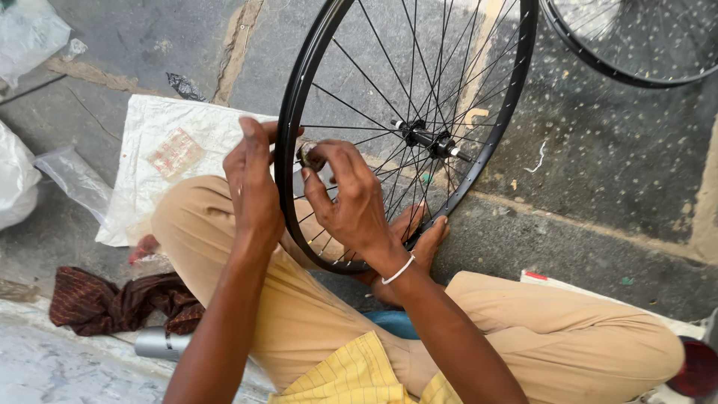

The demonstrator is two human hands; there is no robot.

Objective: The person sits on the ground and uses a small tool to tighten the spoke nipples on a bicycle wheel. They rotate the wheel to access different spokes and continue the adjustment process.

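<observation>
1. A person is sitting cross-legged on a stone floor, seen from above, wearing tan trousers and a yellow striped shirt.
2. A black bicycle wheel is standing upright in front of the knees, its lower rim resting against the bare feet.
3. The left hand is wrapping over the outside of the rim at its left edge, fingers clenched around it.
4. The right hand, with a white bangle at the wrist, is reaching among the spokes just inside the rim, fingertips pinching a small metal tool against the rim.
5. The wheel's hub is sitting at the centre, right of both hands.
6. A white sack is lying flat on the floor to the left.
7. A dark brown cloth is lying crumpled by the left knee, with a grey metal cylinder just below it.
8. A second wheel is showing partly at the top right.
</observation>
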